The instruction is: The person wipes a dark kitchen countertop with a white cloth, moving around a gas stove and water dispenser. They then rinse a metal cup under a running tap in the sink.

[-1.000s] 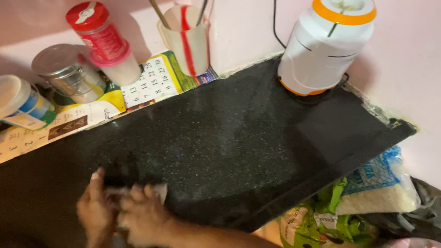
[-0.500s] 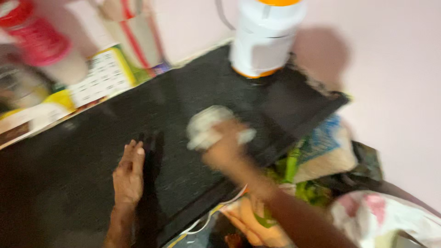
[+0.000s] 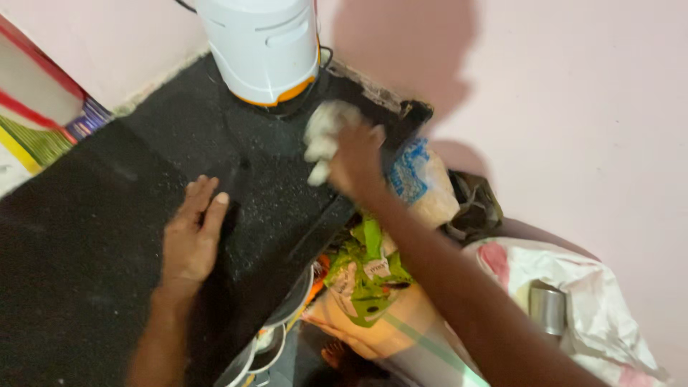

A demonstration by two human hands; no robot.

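Gripping a crumpled white cloth (image 3: 324, 140), your right hand (image 3: 360, 163) presses it on the black counter (image 3: 86, 236) just before the white-and-orange appliance base (image 3: 264, 46). Your left hand (image 3: 192, 236) lies flat, fingers together, well apart to the left. Below the counter's edge sit a green packet (image 3: 365, 276) and a blue-printed clear bag (image 3: 423, 183).

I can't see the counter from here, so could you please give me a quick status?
Left hand flat on black counter, empty. Right hand grips white cloth at far end. White appliance just behind cloth.
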